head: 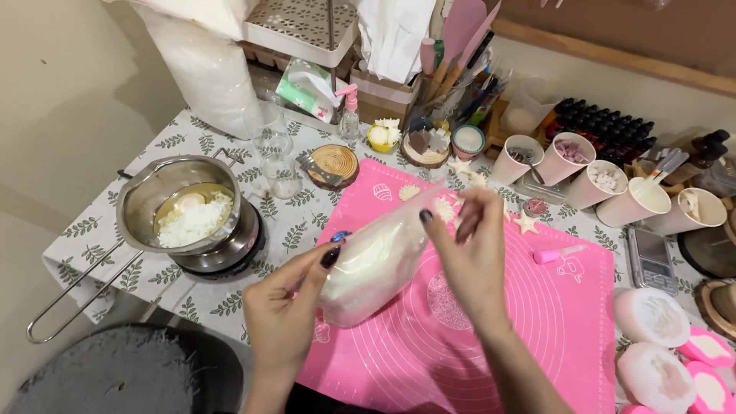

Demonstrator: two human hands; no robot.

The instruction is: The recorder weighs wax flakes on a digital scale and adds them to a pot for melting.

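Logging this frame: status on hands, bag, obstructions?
Left hand grips clear bag of white flakes from below. Right hand pinches its top. Pink mat underneath; nothing blocking.

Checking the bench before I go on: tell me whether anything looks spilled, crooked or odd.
Nothing looks spilled or damaged. The left hand and right hand hold a clear bag of white flakes over the pink mat. The metal pot sits level, flakes inside. The cups stand upright.

The right hand point(471, 245) blurs; the bag point(372, 264) hides its fingertips.
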